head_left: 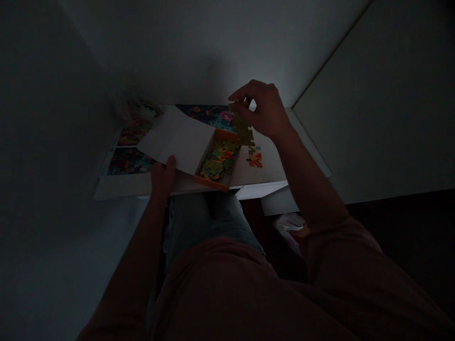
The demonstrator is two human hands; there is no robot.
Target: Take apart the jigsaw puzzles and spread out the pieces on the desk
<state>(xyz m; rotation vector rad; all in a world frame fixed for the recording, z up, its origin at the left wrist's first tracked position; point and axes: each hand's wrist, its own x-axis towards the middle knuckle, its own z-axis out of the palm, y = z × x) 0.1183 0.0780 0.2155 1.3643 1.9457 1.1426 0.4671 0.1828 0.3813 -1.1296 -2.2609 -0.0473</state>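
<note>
The scene is very dim. My right hand (265,110) is raised over a small white table (266,175), fingers pinched on a joined chunk of green puzzle pieces (243,127) that hangs below it. My left hand (162,176) rests at the table's near edge, thumb pressed on a white sheet or lid (177,139) that it holds tilted over an orange box (213,177). The box holds several loose colourful puzzle pieces (218,161). A few joined pieces (255,158) lie on the table to the right of the box.
Colourful picture sheets (130,160) lie at the table's left, and another (209,116) lies behind the box. Walls close in on the left, back and right. My legs are under the table; a pale bag (291,227) sits on the dark floor at the right.
</note>
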